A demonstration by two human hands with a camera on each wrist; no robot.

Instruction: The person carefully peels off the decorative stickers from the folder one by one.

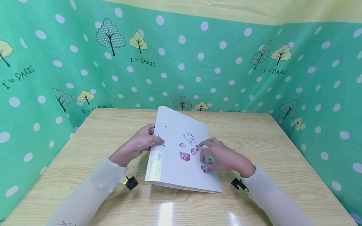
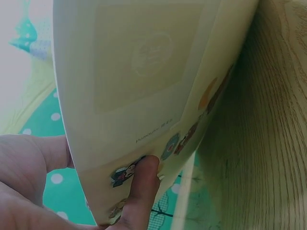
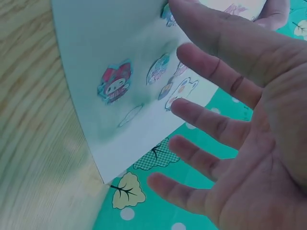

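Observation:
A white file folder (image 1: pixel 172 169) with several small stickers stands tilted over the table. My left hand (image 1: pixel 139 141) grips its left edge, thumb on the front and other fingers behind. In the left wrist view, a finger lies across a character sticker (image 2: pixel 125 173) on the folder's other face. My right hand (image 1: pixel 223 157) is at the folder's right side, near the stickers. Its fingers (image 3: pixel 211 117) are spread in the right wrist view, and no object shows in its grasp. The front carries a white sticker with coloured spots (image 1: pixel 189 138) and a pink-red sticker (image 1: pixel 185 156).
The wooden table (image 1: pixel 118 125) extends on both sides of the folder. A green dotted curtain (image 1: pixel 181 72) hangs along the back and sides. Small black wrist devices sit at the left cuff (image 1: pixel 131 183) and the right cuff (image 1: pixel 239 184).

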